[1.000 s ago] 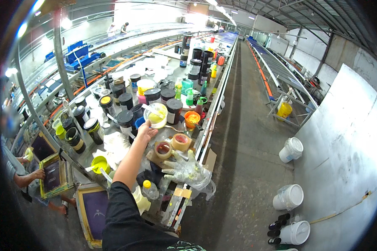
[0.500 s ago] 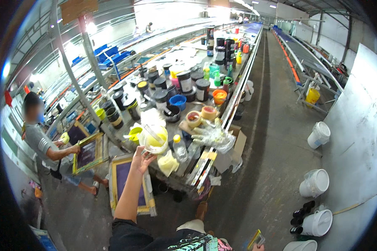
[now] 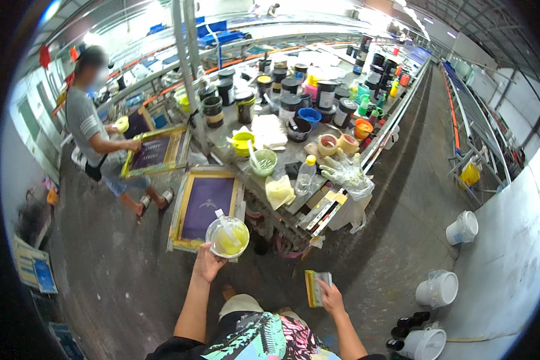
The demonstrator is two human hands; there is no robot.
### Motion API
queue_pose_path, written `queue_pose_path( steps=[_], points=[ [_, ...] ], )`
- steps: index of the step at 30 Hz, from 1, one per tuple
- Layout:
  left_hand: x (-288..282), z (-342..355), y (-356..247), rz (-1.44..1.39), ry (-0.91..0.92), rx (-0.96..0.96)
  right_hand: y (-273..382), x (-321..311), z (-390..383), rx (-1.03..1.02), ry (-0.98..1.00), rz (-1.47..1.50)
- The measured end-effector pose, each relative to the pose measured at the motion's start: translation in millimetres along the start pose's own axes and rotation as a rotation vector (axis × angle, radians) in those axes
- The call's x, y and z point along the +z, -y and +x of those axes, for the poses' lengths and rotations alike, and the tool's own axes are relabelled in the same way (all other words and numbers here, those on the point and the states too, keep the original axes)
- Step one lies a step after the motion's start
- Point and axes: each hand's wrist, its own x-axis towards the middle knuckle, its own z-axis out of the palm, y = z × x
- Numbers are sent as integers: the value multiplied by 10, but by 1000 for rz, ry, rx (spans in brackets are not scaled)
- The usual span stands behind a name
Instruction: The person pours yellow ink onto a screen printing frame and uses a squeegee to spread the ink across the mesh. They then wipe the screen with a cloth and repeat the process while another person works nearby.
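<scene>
With the wearer's body as the clock's centre, a pale tub (image 3: pixel 241 252) of yellow ink (image 3: pixel 236 239) is held up between eleven and twelve o'clock. The left hand (image 3: pixel 209 264) has its fingers clamped on the tub's near side; a pale stick (image 3: pixel 224 222) leans inside, its end above the rim. At two o'clock, the right hand (image 3: pixel 330 295) has its fingers closed on the grey part of a flat yellow-and-grey squeegee (image 3: pixel 314 289). The tub looks light and slightly flexible, the ink thick; a low grip, kept level, should suit it. The squeegee seems stiff, best held by its clean grey part, since the yellow edge may be slippery. A framed purple screen (image 3: pixel 209 207) leans near eleven o'clock, beside a crowded table (image 3: pixel 264 195).
</scene>
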Motion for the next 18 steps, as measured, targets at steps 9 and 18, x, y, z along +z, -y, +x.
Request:
queue_pose_path(
  steps=[9,18],
  points=[
    [-798,-365,-841,243,-45,36,2635,730,1773,-676,8,-201],
    [-1749,-561,-1581,268,-29,-50,4509,2157,2497,-1001,521,-437]
  ],
)
